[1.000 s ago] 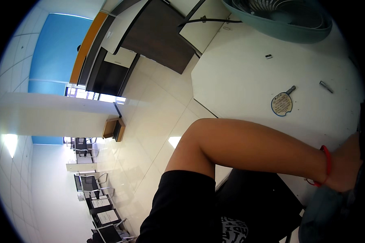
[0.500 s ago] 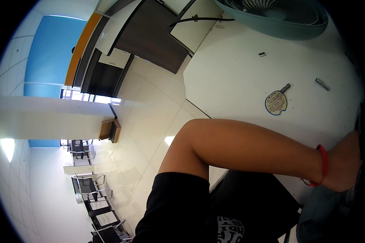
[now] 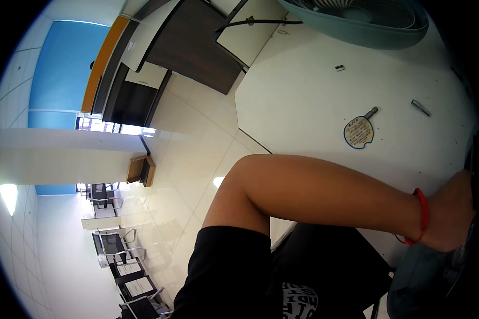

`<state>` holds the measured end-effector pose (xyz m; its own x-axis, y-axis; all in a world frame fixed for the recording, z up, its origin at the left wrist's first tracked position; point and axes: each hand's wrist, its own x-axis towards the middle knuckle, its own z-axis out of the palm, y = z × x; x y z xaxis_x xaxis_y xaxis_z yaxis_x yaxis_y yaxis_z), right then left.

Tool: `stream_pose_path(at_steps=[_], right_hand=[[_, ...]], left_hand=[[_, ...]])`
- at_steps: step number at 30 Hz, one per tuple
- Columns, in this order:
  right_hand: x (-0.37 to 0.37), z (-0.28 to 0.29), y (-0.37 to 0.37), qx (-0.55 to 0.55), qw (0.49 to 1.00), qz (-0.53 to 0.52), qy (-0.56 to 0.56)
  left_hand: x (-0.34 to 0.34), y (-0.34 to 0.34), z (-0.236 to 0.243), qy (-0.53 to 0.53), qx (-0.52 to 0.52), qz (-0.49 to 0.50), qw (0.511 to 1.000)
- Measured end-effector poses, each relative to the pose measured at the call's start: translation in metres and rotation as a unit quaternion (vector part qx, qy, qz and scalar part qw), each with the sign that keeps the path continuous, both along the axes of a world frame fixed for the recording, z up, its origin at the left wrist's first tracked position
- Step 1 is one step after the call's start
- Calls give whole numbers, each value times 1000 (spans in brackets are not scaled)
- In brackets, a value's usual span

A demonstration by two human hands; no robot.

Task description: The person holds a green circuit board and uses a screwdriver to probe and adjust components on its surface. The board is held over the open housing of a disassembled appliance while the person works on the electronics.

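Observation:
My left arm reaches across the picture from the lower middle to the right edge, bent at the elbow, with a red cord bracelet (image 3: 423,215) at the wrist. My left hand (image 3: 449,218) sits at the dark right rim. Its fingers are lost there, so what they touch is hidden. Just below the hand is a dark teal object (image 3: 418,287), partly cut off. On the white table (image 3: 298,95) above my forearm lie a round, paddle-shaped tag (image 3: 358,133) with a short dark shank and a small metal cylinder (image 3: 421,108). My right hand is out of view.
A teal fan (image 3: 356,29) with a round grille stands at the table's far edge. A black cable (image 3: 266,22) runs left from it. A tiny black-and-white piece (image 3: 340,68) lies below the fan. An open cardboard box (image 3: 141,170) and office chairs (image 3: 112,244) are farther left.
The whole scene has shifted slightly to the left and up in the picture. My left hand stays at the right rim, and the items on the table keep their places.

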<state>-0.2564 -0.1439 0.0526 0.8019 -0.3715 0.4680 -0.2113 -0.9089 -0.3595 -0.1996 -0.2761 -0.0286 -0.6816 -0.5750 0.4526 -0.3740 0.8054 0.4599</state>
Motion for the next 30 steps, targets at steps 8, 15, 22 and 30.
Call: stream_pose_path(at_steps=[8, 15, 22, 30], right_hand=[[-7, -9, 11, 38, 999, -36, 4], [-18, -20, 25, 87, 992, -87, 1], [-28, -33, 41, 138, 980, -141, -2], [-40, -44, 55, 183, 962, -202, -9]], left_hand=[[-8, 1, -6, 11, 27, 2, 1000], [13, 1, 7, -2, -29, 0, 1000], [13, 4, 7, 3, -63, 5, 998], [19, 5, 8, 9, -113, 22, 993]])
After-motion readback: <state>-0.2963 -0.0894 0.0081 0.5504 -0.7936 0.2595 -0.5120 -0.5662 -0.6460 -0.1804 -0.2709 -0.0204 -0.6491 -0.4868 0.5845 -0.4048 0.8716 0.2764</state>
